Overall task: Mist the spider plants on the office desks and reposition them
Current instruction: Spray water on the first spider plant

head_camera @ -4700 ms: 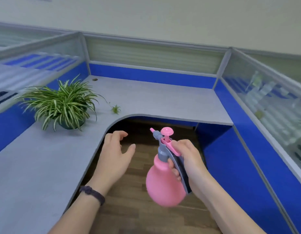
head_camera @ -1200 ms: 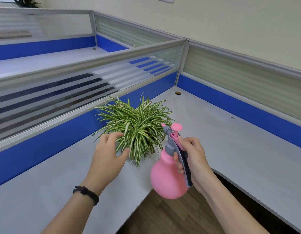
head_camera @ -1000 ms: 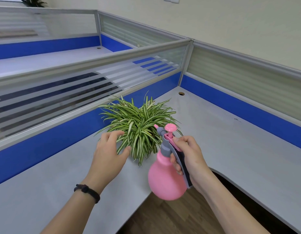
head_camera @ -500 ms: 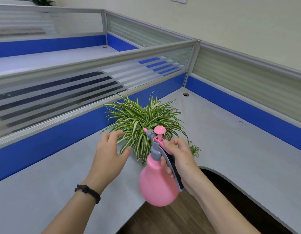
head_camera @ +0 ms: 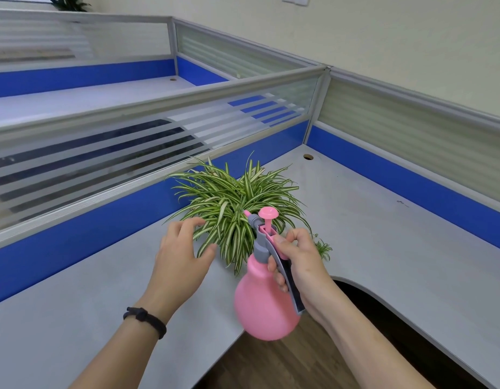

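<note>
The spider plant [head_camera: 237, 203] is set on the grey desk [head_camera: 383, 248], close against the blue partition [head_camera: 74, 242], with its leaves spilling toward the desk's curved front edge and a small plantlet [head_camera: 323, 248] trailing at about 3 o'clock from its base. The pink spray bottle [head_camera: 267, 301] is gripped by the right hand [head_camera: 299, 262], fingers curled round the grey trigger handle, the nozzle aimed into the foliage at about 11 o'clock. The left hand [head_camera: 181, 256] is held open, fingers spread and relaxed, resting at the leaves on the plant's 8 o'clock side; nothing is grasped by it. The pot is hidden under the leaves, so its footing cannot be judged. Several risks are suggested: leaves could be bent or snapped if they are pressed aside too firmly; the plantlet's runner could be caught by the bottle or wrist; mist could be thrown past the foliage onto the desk and partition, since the nozzle is held very near; and the pot could be tipped if it is dragged by the foliage rather than the base.
</note>
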